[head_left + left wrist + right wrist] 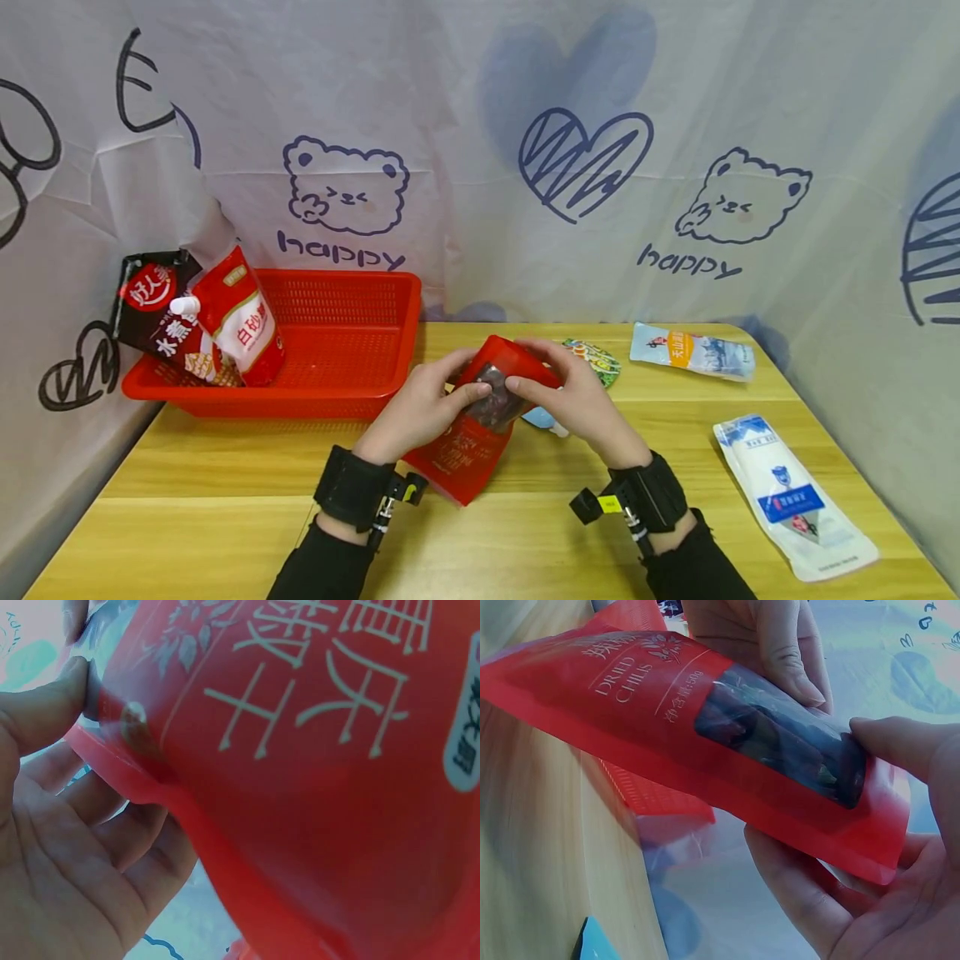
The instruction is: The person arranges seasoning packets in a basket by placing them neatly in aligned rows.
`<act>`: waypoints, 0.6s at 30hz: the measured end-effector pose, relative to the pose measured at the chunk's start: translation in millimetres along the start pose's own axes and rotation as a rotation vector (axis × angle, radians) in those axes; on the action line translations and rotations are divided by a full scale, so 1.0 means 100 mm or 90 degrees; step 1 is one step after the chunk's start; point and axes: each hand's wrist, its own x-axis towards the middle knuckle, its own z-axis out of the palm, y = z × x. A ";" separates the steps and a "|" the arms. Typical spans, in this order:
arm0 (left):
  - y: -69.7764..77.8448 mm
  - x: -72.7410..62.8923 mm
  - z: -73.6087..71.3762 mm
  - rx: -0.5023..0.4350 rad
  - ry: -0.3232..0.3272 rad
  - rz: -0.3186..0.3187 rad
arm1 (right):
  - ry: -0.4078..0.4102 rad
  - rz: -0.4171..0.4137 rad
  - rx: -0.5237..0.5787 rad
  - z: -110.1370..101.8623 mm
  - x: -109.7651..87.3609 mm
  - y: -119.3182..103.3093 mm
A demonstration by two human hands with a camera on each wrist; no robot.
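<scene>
Both hands hold a red bag of dried chilis [453, 462] over the middle of the table. Its clear window [780, 742] shows dark chilis inside, and "DRIED CHILIS" is printed next to it. My left hand [420, 408] grips one side, its thumb on the window and the fingers behind the bag. From the other side my right hand [588, 404] grips the bag's end, thumb on the front near the window's edge and fingers underneath. The bag tilts, with its far end raised and its other end pointing down toward me.
At the left stands a red plastic basket [337, 350] holding a red-and-white spouted pouch [251, 333] and a black-and-red packet [153, 292]. Behind the right hand lies a green patterned packet [600, 362]. Farther right are a blue-and-orange pouch [693, 352] and a white-and-blue pouch [795, 500].
</scene>
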 end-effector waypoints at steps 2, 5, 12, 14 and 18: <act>0.00 0.00 0.00 -0.001 -0.006 -0.007 | 0.000 0.002 0.008 0.00 0.00 0.01; 0.01 -0.01 -0.01 -0.007 -0.013 -0.021 | 0.009 0.009 0.019 -0.01 0.01 0.03; 0.02 -0.02 -0.07 -0.019 -0.012 -0.062 | 0.051 0.023 0.053 -0.08 0.00 0.06; 0.01 -0.02 -0.09 -0.013 -0.007 -0.064 | 0.061 0.024 0.066 -0.11 0.00 0.06; -0.03 -0.03 -0.16 0.000 -0.001 -0.068 | 0.072 0.030 0.089 -0.16 -0.01 0.03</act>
